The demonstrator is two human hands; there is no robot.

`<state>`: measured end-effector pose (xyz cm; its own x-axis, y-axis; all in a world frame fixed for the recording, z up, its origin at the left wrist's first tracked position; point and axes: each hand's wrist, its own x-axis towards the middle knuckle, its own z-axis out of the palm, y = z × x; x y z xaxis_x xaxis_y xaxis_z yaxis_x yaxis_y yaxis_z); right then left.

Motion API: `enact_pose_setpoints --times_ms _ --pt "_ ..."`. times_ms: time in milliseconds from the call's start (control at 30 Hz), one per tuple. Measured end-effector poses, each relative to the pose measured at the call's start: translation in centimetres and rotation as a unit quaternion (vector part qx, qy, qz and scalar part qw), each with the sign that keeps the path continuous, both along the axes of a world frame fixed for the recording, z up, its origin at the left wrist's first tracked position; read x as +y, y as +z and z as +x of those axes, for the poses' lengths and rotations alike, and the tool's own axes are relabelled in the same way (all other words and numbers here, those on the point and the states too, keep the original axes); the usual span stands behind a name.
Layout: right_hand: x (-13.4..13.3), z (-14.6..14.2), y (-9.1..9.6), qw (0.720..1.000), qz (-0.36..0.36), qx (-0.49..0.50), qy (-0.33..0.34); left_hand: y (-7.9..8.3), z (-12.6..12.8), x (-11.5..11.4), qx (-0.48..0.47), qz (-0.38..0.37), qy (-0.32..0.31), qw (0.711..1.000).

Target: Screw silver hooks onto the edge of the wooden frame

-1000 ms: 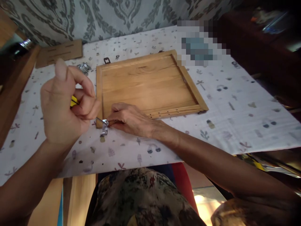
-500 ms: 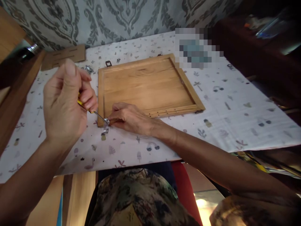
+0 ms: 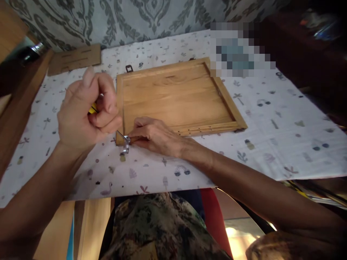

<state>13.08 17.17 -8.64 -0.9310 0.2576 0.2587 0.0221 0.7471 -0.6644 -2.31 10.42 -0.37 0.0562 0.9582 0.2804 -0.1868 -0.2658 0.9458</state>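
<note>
One framed wooden panel [image 3: 173, 97] — at its near-left corner, one metal latch [image 3: 126, 145], touched by the single yellow-handled screwdriver [image 3: 93, 108] the left hand [image 3: 78, 117] grips; the right hand [image 3: 159, 140] pinches the panel's near edge.

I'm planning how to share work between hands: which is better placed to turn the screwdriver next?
The left hand, I'd judge: it grips the yellow-handled screwdriver, whose tip is at the silver metal fitting. The right hand is at the near edge of the wooden panel, beside the fitting, apparently for support.
</note>
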Motion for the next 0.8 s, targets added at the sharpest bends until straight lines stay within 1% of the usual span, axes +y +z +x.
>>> enact_pose_setpoints --times_ms 67,167,267,333,367,433,567,667,733,800 --pt "0.0 0.0 -0.1 1.000 0.002 0.003 0.000 0.1 -0.1 -0.2 -0.012 -0.001 0.009 1.000" --pt "0.1 0.0 -0.3 1.000 0.009 0.008 0.000 0.1 0.3 -0.3 -0.028 -0.013 0.065 0.997" --pt "0.1 -0.1 -0.5 1.000 0.015 0.002 -0.001 -0.4 1.1 0.0 -0.025 0.012 0.151 0.988" --pt "0.1 -0.1 -0.5 1.000 0.015 0.002 0.000 -0.7 1.6 0.1 -0.012 0.032 0.221 0.975" --pt "0.1 -0.2 -0.5 1.000 0.014 0.002 0.001 -0.8 1.9 0.1 -0.009 0.036 0.251 0.967" --pt "0.1 -0.2 -0.3 1.000 0.012 -0.002 -0.001 -0.6 2.4 -0.1 -0.012 0.030 0.293 0.955" --pt "0.1 0.0 0.0 1.000 0.012 -0.010 -0.005 0.8 3.3 -0.8 -0.038 0.030 0.330 0.943" --pt "0.1 0.1 0.1 1.000 0.008 -0.008 0.001 1.7 3.6 -1.0 -0.042 0.032 0.341 0.939" --pt "0.1 0.1 0.2 1.000 0.005 -0.009 -0.001 1.6 3.6 -1.0 -0.043 0.036 0.335 0.940" --pt "0.1 0.1 0.2 1.000 0.005 -0.014 -0.004 1.1 3.5 -0.8 -0.040 0.045 0.329 0.942"
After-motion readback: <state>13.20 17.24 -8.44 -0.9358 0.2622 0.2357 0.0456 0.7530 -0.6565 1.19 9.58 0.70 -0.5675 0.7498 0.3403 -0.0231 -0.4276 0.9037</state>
